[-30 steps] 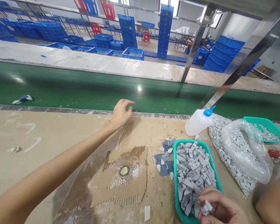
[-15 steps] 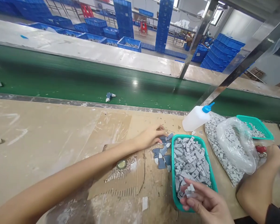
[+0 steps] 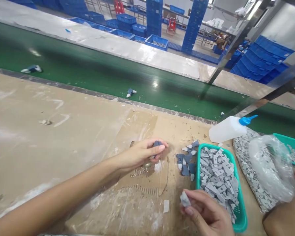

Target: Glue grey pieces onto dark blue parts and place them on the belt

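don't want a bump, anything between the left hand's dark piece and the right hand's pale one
Nothing visible stands between the dark piece in the left hand and the pale piece in the right hand; loose dark pieces lie to one side.

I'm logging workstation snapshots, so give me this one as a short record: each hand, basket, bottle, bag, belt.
left hand: holding a dark blue-grey piece
right hand: pinching a light grey piece
teal basket: full of light grey pieces
white bottle: blue nozzle, behind basket
clear bag: small grey pieces, right of basket
green belt: two-tone parts on it
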